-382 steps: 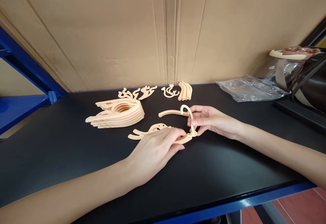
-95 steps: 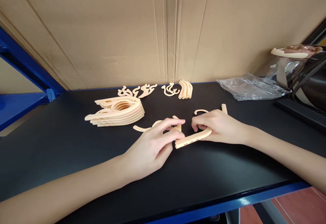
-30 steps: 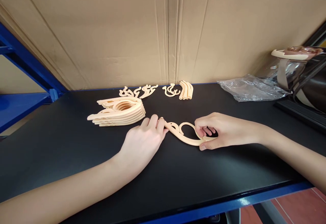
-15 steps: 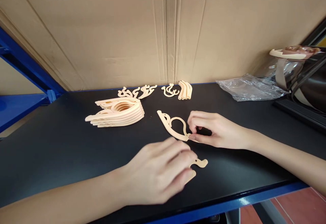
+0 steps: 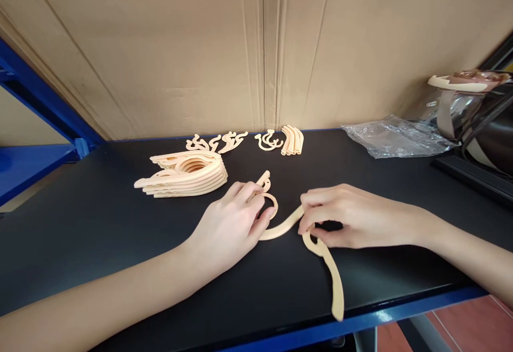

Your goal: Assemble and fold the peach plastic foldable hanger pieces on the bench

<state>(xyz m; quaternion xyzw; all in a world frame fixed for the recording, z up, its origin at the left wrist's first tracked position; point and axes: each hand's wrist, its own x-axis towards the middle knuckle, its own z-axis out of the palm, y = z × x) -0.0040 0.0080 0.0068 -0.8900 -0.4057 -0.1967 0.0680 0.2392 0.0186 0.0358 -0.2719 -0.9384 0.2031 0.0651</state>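
Observation:
Between my hands a beige plastic folding hanger (image 5: 281, 229) lies on the black tabletop. My left hand (image 5: 236, 213) is closed around its left side, near the hook (image 5: 273, 202); the fingers cover part of it. The fingertips of my right hand (image 5: 340, 216) pinch the right end, where a looped joint shows. From there a curved hanger arm (image 5: 334, 282) hangs toward the front edge of the table. How the parts join under my right fingers is hidden. A stack of similar folded hangers (image 5: 200, 181) rests left of my left hand.
Loose beige hooks (image 5: 230, 142) and a bunch of short curved beige pieces (image 5: 292, 141) lie along the back by the cardboard wall (image 5: 180, 47). A clear plastic bag (image 5: 396, 138) and a dark bag (image 5: 491, 133) are at the right. A blue rail (image 5: 360, 322) edges the tabletop.
My left hand has moved back and left onto the hanger's hook side. The hanger has turned and opened out, with one arm now pointing forward. My right hand has shifted slightly nearer.

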